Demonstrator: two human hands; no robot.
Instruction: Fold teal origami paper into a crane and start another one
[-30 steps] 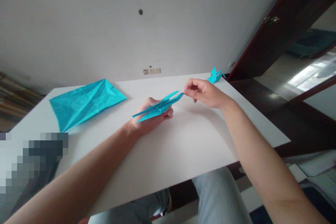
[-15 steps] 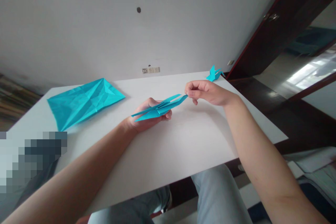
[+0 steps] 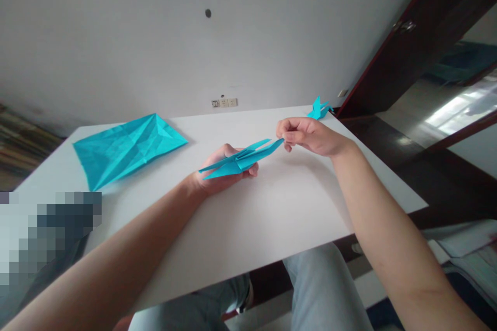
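Note:
A folded blue origami crane (image 3: 240,160) with long pointed ends lies across the palm of my left hand (image 3: 219,178), whose fingers curl around it from below. The thumb and fingertips of my right hand (image 3: 305,135) pinch its far right tip, which bends slightly upward. Both hands are held over the white table. Part of my left hand's grip is hidden behind the paper.
On the left of the white table (image 3: 248,227) lies a creased blue paper sheet (image 3: 132,147). A small finished origami crane (image 3: 319,108) stands at the back right corner. Behind are a grey wall with sockets (image 3: 224,103) and a dark door (image 3: 404,26).
The whole view has shifted slightly. Both hands keep their hold on the origami crane, and its pinched tip looks nearly the same.

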